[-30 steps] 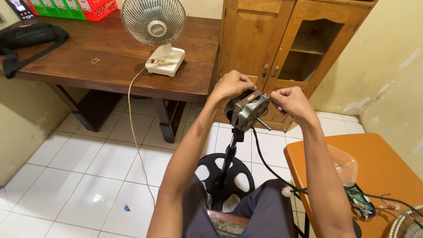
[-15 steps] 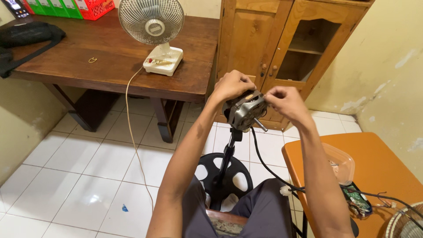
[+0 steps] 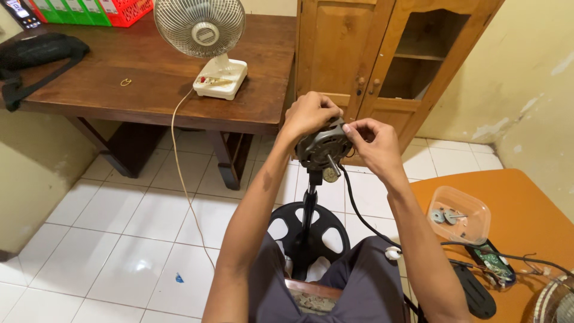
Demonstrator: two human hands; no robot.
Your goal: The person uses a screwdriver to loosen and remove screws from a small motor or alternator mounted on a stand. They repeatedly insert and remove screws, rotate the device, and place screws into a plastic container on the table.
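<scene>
Your right fingers were pinched together on something too small to make out at the upper rim of the fan motor, right where its housing meets your thumb. Your left fingers were curled over the top and far side of the same housing, clamped on it to steady it. By the look of it, you were working a fastener or small fitting at the motor's edge, with the left hand bracing while the right hand did the fine work. The next move would have called for a firm hold against twisting and a careful grip, since a small part could slip and drop to the tiled floor.

The motor sat between your two hands, bare of blade and guard: a round grey metal casing with a short shaft sticking out toward you. Below your fingers it rode on a black pole rising from a round black base, and a black cord trailed down to your right. Farther right and lower, on the orange bench, lay a clear plastic tub of small parts.
</scene>
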